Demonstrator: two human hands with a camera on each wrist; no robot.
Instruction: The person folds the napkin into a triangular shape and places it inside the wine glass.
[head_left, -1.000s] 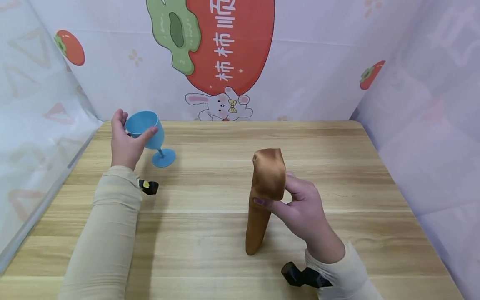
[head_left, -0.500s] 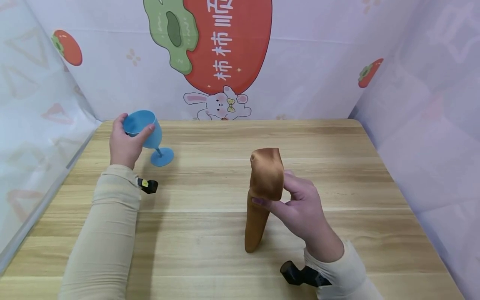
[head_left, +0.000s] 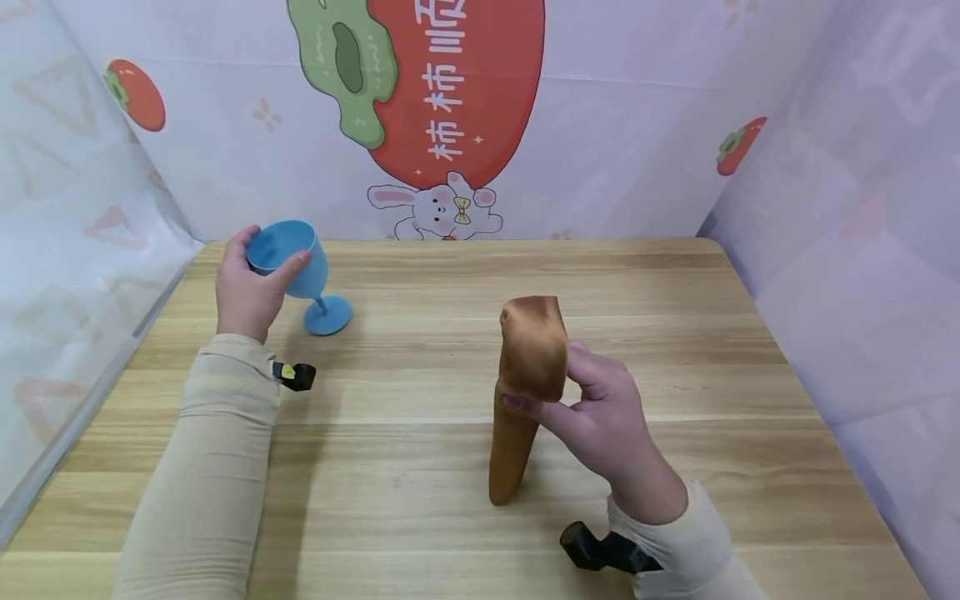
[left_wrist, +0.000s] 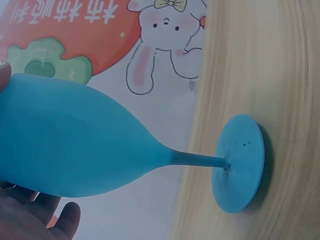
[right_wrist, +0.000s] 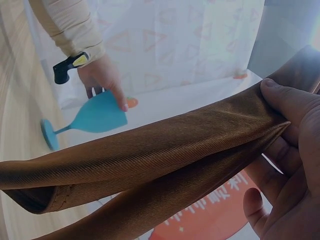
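Note:
My left hand (head_left: 251,287) grips a blue plastic goblet (head_left: 309,271) by its bowl, at the back left of the table. The thumb lies along the near side and the other fingers pass behind the bowl, partly hidden. In the left wrist view, the goblet's round foot (left_wrist: 239,164) is close over the wood with a shadow beside it. My right hand (head_left: 603,408) pinches a folded strip of brown, satiny twill cloth (head_left: 534,350) between thumb and fingers, right of centre. The cloth hangs down in a narrow length; the right wrist view shows its folded layers (right_wrist: 150,150) and a stitched edge.
The wooden table (head_left: 405,375) has rounded back corners. A white printed backdrop (head_left: 622,150) rises behind its back edge, and pale sheets hang at the left and right sides. Black wrist cameras (head_left: 300,377) sit at both cuffs.
The left fingers have drawn in closer round the goblet's rim. Over the last half second the goblet's foot has shifted very slightly right. The right hand and cloth hold nearly still.

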